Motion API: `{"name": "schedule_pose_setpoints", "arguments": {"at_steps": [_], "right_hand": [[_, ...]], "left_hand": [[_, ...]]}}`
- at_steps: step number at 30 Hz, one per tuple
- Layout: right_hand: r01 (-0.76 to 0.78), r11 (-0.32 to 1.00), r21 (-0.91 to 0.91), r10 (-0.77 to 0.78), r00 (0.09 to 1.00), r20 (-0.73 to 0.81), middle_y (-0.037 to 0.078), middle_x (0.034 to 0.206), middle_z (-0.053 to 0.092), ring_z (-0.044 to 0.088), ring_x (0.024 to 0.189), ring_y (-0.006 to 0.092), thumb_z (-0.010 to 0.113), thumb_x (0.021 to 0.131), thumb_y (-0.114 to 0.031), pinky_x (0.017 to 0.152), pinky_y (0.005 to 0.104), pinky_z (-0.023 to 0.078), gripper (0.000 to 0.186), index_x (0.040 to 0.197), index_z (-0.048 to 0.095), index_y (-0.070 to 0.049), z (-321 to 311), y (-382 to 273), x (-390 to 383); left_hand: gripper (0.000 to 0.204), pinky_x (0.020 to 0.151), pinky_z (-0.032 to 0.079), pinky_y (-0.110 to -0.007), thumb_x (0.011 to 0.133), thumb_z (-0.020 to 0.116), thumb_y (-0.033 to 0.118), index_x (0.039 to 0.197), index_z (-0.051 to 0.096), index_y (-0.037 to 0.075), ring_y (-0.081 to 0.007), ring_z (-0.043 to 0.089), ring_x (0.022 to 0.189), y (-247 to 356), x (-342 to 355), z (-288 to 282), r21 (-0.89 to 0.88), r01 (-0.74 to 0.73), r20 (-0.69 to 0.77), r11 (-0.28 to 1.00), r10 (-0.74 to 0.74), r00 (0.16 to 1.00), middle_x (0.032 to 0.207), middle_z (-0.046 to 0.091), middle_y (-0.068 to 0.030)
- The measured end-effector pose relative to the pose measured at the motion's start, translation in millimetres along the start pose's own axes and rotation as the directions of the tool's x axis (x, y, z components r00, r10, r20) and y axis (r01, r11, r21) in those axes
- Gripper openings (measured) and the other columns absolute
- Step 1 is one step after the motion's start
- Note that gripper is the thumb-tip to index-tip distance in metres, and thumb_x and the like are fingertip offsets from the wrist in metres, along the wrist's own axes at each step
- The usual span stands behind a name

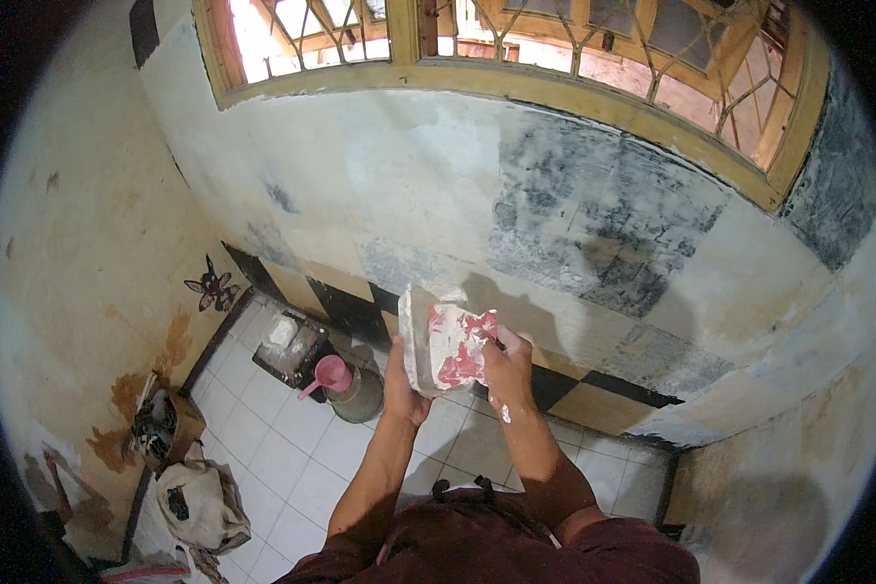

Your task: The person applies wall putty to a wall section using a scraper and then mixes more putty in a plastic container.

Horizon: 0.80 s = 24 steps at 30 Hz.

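Note:
My left hand [401, 384] grips a pale, paste-coated container [414, 341] from its left side and underneath, at the middle of the view. My right hand [504, 358] holds a red scraper [462, 368], thickly smeared with white paste, over that container. The fingers of both hands are partly hidden behind what they hold. White smears mark my right wrist. Beyond them stands a wall [399, 165] with patchy grey and white coating above a black-and-cream checked band.
A yellow-framed window [409, 76] spans the top. Lower left are a dark slab [274, 360] with a white lump, a pink dipper [331, 375] on a bucket [358, 404], a cardboard box [180, 419] and a cloth sack [204, 506], on white tiled floor. Side walls enclose both sides.

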State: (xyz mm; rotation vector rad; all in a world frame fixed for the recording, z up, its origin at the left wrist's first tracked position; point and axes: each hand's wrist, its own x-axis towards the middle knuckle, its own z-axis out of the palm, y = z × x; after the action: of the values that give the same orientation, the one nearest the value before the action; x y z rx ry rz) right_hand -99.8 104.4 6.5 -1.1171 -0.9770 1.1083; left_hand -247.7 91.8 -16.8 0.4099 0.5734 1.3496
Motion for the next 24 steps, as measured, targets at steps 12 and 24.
{"name": "schedule_pose_setpoints", "arguments": {"at_steps": [12, 24], "right_hand": [[-0.104, 0.935, 0.340, 0.101, 0.994, 0.027, 0.004, 0.098, 0.063, 0.055, 0.090, 0.0110, 0.057, 0.091, -0.005, 0.080, 0.0258, 0.045, 0.018, 0.104, 0.066, 0.002, 5.5, 3.7, 4.4], [-0.075, 0.918, 0.389, 0.093, 0.995, -0.029, 0.008, 0.101, 0.065, 0.061, 0.089, 0.0146, 0.057, 0.092, -0.004, 0.080, 0.0293, 0.050, 0.021, 0.110, 0.062, 0.003, -3.0, 9.9, 8.4]], "left_hand": [[0.057, 0.099, 0.044, -0.043, 0.097, 0.039, 0.049, 0.137, 0.043, 0.009, -0.0264, 0.055, 0.116, -5.8, 1.0, 0.6, 0.071, 0.029, -0.009, 0.997, -0.028, 1.000, 0.130, 0.055, -0.0107], [0.059, 0.099, 0.042, -0.048, 0.096, 0.039, 0.053, 0.139, 0.042, 0.012, -0.0273, 0.052, 0.119, -5.5, 3.1, -1.4, 0.126, 0.070, -0.026, 0.990, -0.067, 0.997, 0.133, 0.052, -0.0099]]}}
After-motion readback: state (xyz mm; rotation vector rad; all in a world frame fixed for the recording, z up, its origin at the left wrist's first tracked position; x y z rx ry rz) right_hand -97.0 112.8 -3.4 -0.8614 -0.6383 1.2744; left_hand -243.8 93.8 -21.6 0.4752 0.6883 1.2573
